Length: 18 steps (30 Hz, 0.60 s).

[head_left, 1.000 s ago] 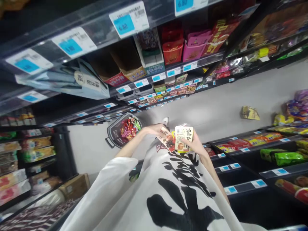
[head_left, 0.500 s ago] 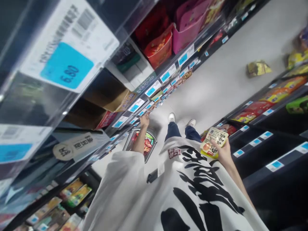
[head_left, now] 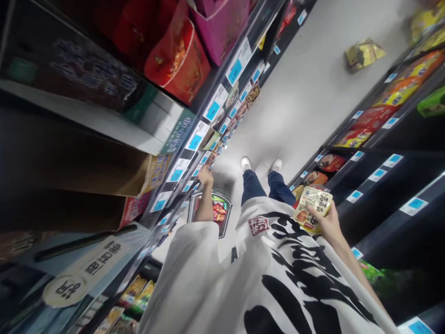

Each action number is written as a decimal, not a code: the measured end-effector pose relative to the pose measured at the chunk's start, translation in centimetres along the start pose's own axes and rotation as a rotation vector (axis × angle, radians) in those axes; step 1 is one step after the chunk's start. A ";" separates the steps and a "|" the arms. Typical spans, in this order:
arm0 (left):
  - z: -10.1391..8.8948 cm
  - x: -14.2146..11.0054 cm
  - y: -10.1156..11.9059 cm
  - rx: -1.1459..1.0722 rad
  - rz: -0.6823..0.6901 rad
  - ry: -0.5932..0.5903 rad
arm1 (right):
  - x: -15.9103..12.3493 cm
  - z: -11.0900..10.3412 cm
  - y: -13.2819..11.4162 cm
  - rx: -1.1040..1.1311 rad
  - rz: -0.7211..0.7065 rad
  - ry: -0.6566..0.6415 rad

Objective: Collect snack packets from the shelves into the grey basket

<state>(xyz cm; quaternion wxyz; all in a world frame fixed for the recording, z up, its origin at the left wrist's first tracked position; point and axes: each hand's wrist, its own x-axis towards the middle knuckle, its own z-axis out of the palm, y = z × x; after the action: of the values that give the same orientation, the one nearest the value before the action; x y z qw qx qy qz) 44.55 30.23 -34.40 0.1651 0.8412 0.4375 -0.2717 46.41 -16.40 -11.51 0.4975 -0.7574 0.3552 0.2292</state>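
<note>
My right hand [head_left: 326, 220] grips a yellow-and-white food packet [head_left: 315, 204] with dark printed characters, held at the right side of my body. My left hand [head_left: 206, 176] reaches down to the edge of a low shelf on the left, beside its price labels [head_left: 195, 135]. Its fingertips are partly hidden against the shelf, so what they touch is unclear. Below and behind my left forearm stands a dark-rimmed shopping basket [head_left: 226, 220] on the floor. Red and green packets [head_left: 219, 208] lie inside it, partly covered by the arm.
Left shelves carry a red bucket [head_left: 179, 65], a pink bucket [head_left: 222, 32] and an open cardboard box [head_left: 153, 174]. Packaged goods [head_left: 371, 118] line the right shelf [head_left: 377, 176]. A gold packet [head_left: 364, 53] lies on the aisle floor [head_left: 288, 102].
The view has shifted forward and turned, so the left shelves appear closer. My left hand stays at the low shelf edge, and my right hand still holds the packet, tilted slightly differently.
</note>
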 end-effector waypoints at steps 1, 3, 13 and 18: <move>0.1 0.1 0.2 0.007 -0.001 0.007 | 0.1 -0.1 0.2 -0.010 -0.003 0.007; 0.2 0.2 0.8 0.017 -0.003 0.025 | 0.0 -0.2 0.7 -0.018 0.000 0.018; 2.0 0.3 2.5 0.078 -0.174 0.107 | -2.7 -0.8 2.0 -0.050 0.073 0.089; 3.2 1.7 3.3 0.093 -0.170 0.139 | -3.1 -1.3 3.2 -0.051 0.094 0.110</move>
<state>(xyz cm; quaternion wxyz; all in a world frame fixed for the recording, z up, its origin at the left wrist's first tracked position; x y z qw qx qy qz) 47.11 27.84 -37.87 0.0712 0.8247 0.5045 -0.2456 41.90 -17.43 -10.71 0.4462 -0.7639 0.4114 0.2193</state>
